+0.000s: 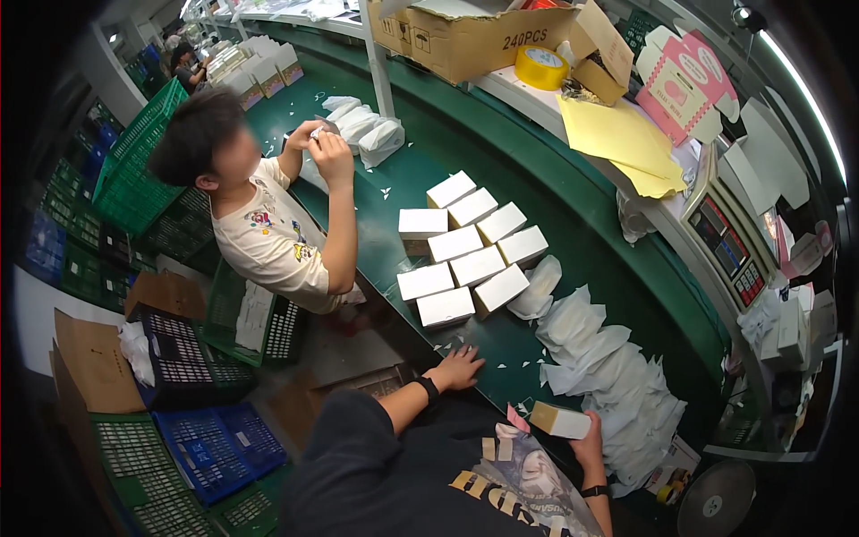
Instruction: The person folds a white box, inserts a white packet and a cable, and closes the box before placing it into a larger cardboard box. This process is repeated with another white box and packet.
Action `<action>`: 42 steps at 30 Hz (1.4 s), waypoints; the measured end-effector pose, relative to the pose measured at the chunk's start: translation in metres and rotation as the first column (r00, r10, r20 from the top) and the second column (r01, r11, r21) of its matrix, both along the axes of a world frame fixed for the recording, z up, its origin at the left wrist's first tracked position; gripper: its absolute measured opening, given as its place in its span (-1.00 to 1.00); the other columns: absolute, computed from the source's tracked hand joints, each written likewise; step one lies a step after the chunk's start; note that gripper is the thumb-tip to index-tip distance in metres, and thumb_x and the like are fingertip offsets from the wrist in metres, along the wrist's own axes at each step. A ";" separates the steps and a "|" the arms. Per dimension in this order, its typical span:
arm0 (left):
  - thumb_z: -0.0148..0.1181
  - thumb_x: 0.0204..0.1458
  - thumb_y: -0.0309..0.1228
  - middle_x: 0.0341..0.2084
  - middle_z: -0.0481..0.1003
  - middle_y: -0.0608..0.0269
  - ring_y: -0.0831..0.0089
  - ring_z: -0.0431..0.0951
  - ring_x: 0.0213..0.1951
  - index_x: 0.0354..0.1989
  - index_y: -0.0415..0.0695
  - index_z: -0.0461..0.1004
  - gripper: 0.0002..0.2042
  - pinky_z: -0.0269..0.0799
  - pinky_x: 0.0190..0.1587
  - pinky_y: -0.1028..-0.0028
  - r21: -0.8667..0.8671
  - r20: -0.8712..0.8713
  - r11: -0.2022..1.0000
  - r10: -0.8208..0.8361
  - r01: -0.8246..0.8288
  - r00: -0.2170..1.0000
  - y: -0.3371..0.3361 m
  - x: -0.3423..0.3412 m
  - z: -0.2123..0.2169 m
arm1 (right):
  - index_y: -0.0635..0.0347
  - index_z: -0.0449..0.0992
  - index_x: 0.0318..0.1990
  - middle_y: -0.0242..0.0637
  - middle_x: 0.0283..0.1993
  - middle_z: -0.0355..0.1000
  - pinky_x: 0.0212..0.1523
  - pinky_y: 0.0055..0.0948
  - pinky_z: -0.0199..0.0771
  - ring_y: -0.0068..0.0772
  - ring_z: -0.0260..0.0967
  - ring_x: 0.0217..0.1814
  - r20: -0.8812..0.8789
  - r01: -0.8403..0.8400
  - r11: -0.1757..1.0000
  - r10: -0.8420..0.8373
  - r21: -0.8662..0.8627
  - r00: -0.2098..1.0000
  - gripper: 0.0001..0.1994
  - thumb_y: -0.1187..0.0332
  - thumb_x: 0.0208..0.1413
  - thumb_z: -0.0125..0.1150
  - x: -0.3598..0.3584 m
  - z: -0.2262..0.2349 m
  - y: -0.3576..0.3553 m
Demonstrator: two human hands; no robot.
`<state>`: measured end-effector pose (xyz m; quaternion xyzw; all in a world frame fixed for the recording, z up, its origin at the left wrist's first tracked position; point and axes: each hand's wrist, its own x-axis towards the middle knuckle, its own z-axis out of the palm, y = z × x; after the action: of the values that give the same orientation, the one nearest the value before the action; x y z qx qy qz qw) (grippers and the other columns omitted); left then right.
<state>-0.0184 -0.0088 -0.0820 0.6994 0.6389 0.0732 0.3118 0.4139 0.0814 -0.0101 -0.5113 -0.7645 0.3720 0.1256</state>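
Note:
My left hand (460,368) lies on the green work surface with its fingers spread and nothing in it. My right hand (587,442) grips one end of a small box (558,421), which has a white top and a brown-gold side and is held near my chest. Ahead of my left hand, several white-topped boxes (453,242) stand in close rows. Beside my right hand, a long heap of white wrapped packages (613,380) runs along the surface. A pink paper piece (517,417) shows next to the held box.
A co-worker (268,215) at the left holds something small and white near more wrapped packages (362,130). A shelf on the right carries a large carton (474,40), yellow tape (541,67), yellow sheets (617,143) and a device with buttons (729,246). Plastic crates (215,452) stand lower left.

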 end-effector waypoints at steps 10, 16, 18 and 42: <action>0.20 0.07 0.01 0.52 -0.42 -0.05 -0.12 -0.41 0.51 0.53 -0.01 -0.14 -0.09 -0.20 0.44 -0.17 -0.423 -0.069 0.906 -0.057 0.022 0.996 0.001 0.009 -0.003 | 0.16 0.24 0.17 -0.06 0.15 0.28 0.26 -0.26 0.31 0.04 0.31 0.21 0.045 0.008 1.000 -0.009 0.024 0.999 -0.24 0.63 -0.30 0.44 0.001 0.001 -0.004; 0.19 0.08 0.01 0.51 -0.42 -0.09 -0.16 -0.41 0.51 0.52 -0.02 -0.14 -0.09 -0.18 0.43 -0.17 -0.433 -0.096 0.901 -0.090 0.040 0.991 0.005 0.009 0.002 | 0.15 0.22 0.19 -0.05 0.16 0.28 0.25 -0.25 0.31 0.04 0.30 0.23 0.051 0.019 1.000 -0.020 0.022 0.998 -0.23 0.62 -0.28 0.45 0.000 -0.001 -0.005; 0.20 0.08 0.01 0.51 -0.42 -0.11 -0.17 -0.41 0.50 0.52 -0.02 -0.14 -0.09 -0.17 0.43 -0.16 -0.439 -0.103 0.898 -0.091 0.037 0.991 0.007 0.009 0.003 | 0.15 0.22 0.19 -0.04 0.17 0.28 0.26 -0.24 0.31 0.05 0.30 0.23 0.056 0.018 0.999 -0.019 0.028 0.998 -0.22 0.61 -0.28 0.45 -0.003 0.000 -0.004; 0.45 -0.13 -0.19 0.24 0.31 -0.19 -0.07 0.32 0.27 0.37 -0.19 0.15 -0.12 0.27 0.30 0.18 0.009 0.460 1.000 0.009 -0.015 0.888 0.016 0.078 0.064 | 0.18 0.31 0.21 -0.07 0.14 0.36 0.19 -0.25 0.40 0.06 0.36 0.20 0.103 -0.135 0.991 0.134 -0.002 0.986 -0.27 0.39 -0.21 0.50 -0.024 0.040 0.018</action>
<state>0.0595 0.0068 -0.0185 0.6600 0.5508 0.2427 0.4497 0.3903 0.0993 0.0302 -0.4767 -0.8035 0.3512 0.0621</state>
